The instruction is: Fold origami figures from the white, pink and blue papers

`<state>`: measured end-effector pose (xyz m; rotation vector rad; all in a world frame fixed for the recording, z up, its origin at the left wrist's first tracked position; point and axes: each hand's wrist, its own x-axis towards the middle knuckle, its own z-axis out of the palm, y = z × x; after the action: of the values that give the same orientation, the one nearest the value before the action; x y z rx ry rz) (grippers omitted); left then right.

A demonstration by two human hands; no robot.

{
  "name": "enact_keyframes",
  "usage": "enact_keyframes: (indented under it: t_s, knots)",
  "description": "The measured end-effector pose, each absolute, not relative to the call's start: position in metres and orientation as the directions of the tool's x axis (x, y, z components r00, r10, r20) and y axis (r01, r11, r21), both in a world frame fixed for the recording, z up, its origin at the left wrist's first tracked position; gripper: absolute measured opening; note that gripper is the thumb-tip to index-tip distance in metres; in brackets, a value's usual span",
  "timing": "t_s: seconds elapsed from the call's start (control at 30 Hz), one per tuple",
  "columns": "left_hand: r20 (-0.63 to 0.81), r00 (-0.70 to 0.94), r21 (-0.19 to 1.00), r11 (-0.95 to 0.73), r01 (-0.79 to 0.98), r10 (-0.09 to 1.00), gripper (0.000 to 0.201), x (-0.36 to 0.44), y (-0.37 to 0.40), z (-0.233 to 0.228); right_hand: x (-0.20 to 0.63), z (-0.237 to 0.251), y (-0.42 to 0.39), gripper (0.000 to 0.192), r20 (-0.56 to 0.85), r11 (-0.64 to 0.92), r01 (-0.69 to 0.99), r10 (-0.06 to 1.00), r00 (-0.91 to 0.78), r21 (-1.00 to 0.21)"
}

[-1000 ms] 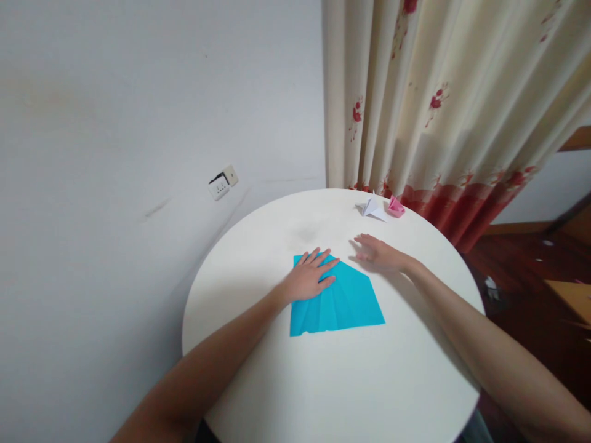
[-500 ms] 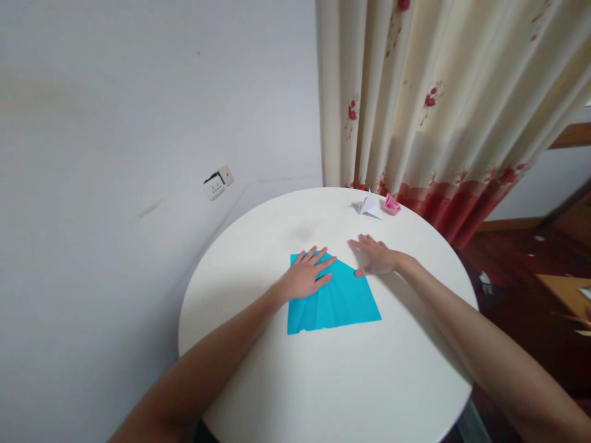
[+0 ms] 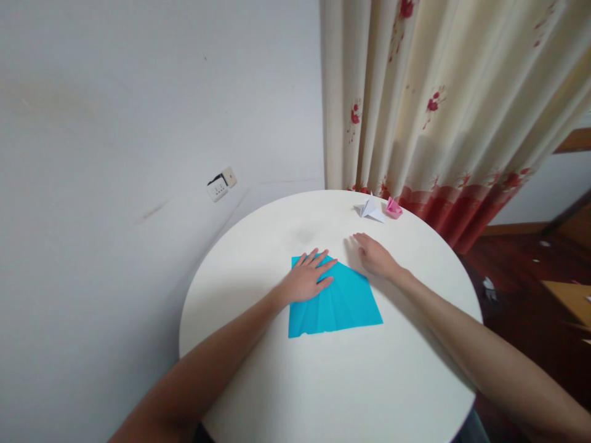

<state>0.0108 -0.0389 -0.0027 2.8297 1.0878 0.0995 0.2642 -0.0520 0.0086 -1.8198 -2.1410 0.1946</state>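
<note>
Blue paper (image 3: 339,304), folded with fan-like creases, lies flat mid-counter (image 3: 332,394). Left hand (image 3: 307,277) pressed flat on its far-left part, fingers spread, grip released, nothing grasped. Right hand (image 3: 375,255) rests palm down at the paper's far-right corner, grip also released, touching the edge. Farther back, near the counter's far rim: white paper crane (image 3: 369,209), pink folded piece (image 3: 394,208) just beside it. Curtain (image 3: 438,104) behind.
</note>
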Motion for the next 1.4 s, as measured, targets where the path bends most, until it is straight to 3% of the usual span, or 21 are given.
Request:
enact_keyframes:
  t_s: [0.07, 0.2, 0.63, 0.77, 0.87, 1.0, 1.17, 1.4]
  knots:
    - [0.037, 0.724, 0.103, -0.724, 0.682, 0.688, 0.059, 0.011, -0.039, -0.005, 0.235, 0.002, -0.061, 0.059, 0.209, 0.263, 0.930, 0.955, -0.212, -0.257]
    - [0.059, 0.676, 0.066, -0.679, 0.731, 0.734, 0.062, 0.011, -0.038, -0.009, 0.199, -0.011, -0.078, 0.058, 0.150, 0.386, 0.899, 0.921, -0.360, -0.206]
    - [0.134, 0.492, 0.019, -0.499, 0.866, 0.860, 0.056, 0.009, -0.030, -0.008, 0.199, -0.014, -0.083, 0.060, 0.112, 0.394, 0.904, 0.918, -0.379, -0.166]
    - [0.225, 0.636, -0.042, -0.644, 0.763, 0.738, 0.054, 0.015, -0.037, -0.004, 0.198, -0.013, -0.082, 0.060, 0.103, 0.389, 0.904, 0.921, -0.377, -0.175]
    - [0.152, 0.749, 0.034, -0.761, 0.648, 0.644, 0.055, 0.021, -0.041, -0.005, 0.198, -0.012, -0.082, 0.061, 0.112, 0.399, 0.899, 0.916, -0.384, -0.180]
    - [0.096, 0.728, 0.128, -0.734, 0.667, 0.678, 0.059, 0.023, -0.039, -0.010, 0.198, -0.012, -0.082, 0.063, 0.104, 0.394, 0.900, 0.919, -0.381, -0.185]
    - [0.079, 0.711, 0.092, -0.715, 0.693, 0.699, 0.059, 0.017, -0.036, -0.011, 0.200, -0.009, -0.086, 0.068, 0.070, 0.331, 0.928, 0.944, -0.323, -0.171]
    - [0.075, 0.702, 0.088, -0.706, 0.703, 0.708, 0.060, 0.015, -0.037, -0.011, 0.213, 0.005, -0.089, 0.088, -0.147, 0.147, 0.972, 0.973, -0.176, -0.185]
